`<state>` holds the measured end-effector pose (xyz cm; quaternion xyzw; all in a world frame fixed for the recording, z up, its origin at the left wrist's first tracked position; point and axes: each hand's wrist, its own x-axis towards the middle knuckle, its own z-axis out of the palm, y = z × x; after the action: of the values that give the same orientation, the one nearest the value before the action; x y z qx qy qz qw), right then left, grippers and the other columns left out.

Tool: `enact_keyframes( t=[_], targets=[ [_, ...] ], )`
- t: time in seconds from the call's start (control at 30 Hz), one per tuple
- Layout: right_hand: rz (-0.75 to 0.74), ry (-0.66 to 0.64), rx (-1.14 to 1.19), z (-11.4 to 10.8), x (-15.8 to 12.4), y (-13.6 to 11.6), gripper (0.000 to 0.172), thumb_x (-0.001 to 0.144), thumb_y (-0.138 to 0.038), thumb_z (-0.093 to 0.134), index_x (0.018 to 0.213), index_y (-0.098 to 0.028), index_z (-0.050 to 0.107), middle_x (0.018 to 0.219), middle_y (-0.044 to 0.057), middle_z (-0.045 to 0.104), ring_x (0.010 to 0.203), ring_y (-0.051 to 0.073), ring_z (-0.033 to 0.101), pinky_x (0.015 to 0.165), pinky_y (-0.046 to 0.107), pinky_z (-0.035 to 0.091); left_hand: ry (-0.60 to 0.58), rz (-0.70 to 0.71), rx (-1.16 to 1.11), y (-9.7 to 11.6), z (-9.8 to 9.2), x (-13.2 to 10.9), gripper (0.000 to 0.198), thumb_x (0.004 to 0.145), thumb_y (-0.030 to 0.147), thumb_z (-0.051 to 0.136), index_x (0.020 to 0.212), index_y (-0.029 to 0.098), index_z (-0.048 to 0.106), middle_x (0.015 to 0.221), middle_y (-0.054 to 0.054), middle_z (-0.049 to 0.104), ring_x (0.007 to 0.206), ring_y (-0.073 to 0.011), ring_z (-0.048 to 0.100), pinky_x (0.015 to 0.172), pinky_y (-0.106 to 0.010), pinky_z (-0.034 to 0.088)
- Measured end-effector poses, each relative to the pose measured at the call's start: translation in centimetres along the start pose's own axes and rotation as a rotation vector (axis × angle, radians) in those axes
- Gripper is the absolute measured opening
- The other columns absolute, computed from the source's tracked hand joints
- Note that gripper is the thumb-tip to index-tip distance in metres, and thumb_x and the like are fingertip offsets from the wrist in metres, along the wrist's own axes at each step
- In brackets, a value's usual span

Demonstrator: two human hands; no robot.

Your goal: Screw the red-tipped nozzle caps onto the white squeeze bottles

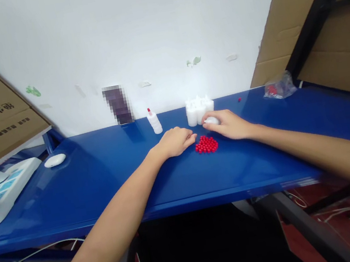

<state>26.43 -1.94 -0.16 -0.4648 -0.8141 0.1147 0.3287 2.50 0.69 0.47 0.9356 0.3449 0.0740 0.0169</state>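
Note:
My right hand (231, 125) is wrapped round a white plastic bottle (211, 121), whose rounded end shows under the thumb and fingers. Just behind it stands a close group of white bottles (191, 115) with pointed nozzles. My left hand (176, 141) is closed, fingertips pressed together above the table; whatever they hold, if anything, is hidden. Between the two hands lies a flat heap of small red caps (206, 144), right beside the left fingertips. A single white bottle with a red tip (155, 123) stands apart, behind and to the left of my left hand.
The blue table (184, 183) runs along a white wall. One red cap (239, 99) and a clear plastic bag with red pieces (278, 86) lie back right. At left are a white oval case (54, 160) and a white device (12, 187). Cardboard (333, 49) flanks the right side.

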Motion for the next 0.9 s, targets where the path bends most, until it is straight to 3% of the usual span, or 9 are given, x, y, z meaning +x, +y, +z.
enact_keyframes(
  t=[0.1, 0.27, 0.43, 0.7, 0.9],
  targets=[
    [-0.030, 0.024, -0.051, -0.1, -0.3, -0.6, 0.027, 0.095, -0.042, 0.055, 0.102, -0.020, 0.069, 0.086, 0.006, 0.075, 0.071, 0.022, 0.064, 0.071, 0.036, 0.045, 0.166, 0.066, -0.088, 0.2, -0.1, -0.2, 0.042, 0.106, 0.038, 0.043, 0.073, 0.019, 0.059, 0.067, -0.001, 0.062, 0.059, -0.0136, 0.052, 0.061, -0.029, 0.031],
    [-0.125, 0.026, -0.046, -0.2, -0.7, -1.7, 0.028, 0.095, -0.038, 0.054, 0.112, -0.021, 0.069, 0.098, 0.008, 0.077, 0.079, 0.023, 0.066, 0.075, 0.037, 0.045, 0.414, 0.169, -0.112, 1.4, -0.6, -0.4, 0.042, 0.108, 0.036, 0.040, 0.073, 0.019, 0.056, 0.066, 0.000, 0.061, 0.059, -0.0118, 0.052, 0.060, -0.028, 0.034],
    [-0.128, 0.020, -0.063, -0.1, -0.7, -1.9, 0.019, 0.093, -0.035, 0.053, 0.099, -0.022, 0.065, 0.089, 0.006, 0.074, 0.075, 0.022, 0.063, 0.072, 0.036, 0.044, 0.431, 0.216, -0.055, 2.1, -0.5, -0.6, 0.043, 0.109, 0.035, 0.038, 0.072, 0.020, 0.056, 0.067, -0.001, 0.064, 0.059, -0.0118, 0.053, 0.059, -0.028, 0.036],
    [-0.127, 0.002, -0.067, 0.0, -1.0, -2.5, 0.015, 0.089, -0.036, 0.057, 0.095, -0.022, 0.061, 0.085, 0.004, 0.070, 0.073, 0.020, 0.059, 0.069, 0.034, 0.041, 0.400, 0.223, -0.015, 2.4, -0.5, -0.7, 0.043, 0.109, 0.034, 0.039, 0.074, 0.019, 0.059, 0.069, -0.001, 0.066, 0.059, -0.0118, 0.057, 0.059, -0.028, 0.036],
    [-0.275, -0.097, 0.001, -0.5, -1.1, -2.7, 0.038, 0.091, -0.060, 0.063, 0.094, -0.023, 0.058, 0.087, 0.004, 0.067, 0.075, 0.020, 0.056, 0.071, 0.035, 0.041, 0.386, 0.226, 0.013, 2.6, -0.6, -0.7, 0.044, 0.109, 0.036, 0.040, 0.076, 0.018, 0.062, 0.071, -0.002, 0.069, 0.061, -0.0125, 0.059, 0.059, -0.027, 0.036]
  ],
)
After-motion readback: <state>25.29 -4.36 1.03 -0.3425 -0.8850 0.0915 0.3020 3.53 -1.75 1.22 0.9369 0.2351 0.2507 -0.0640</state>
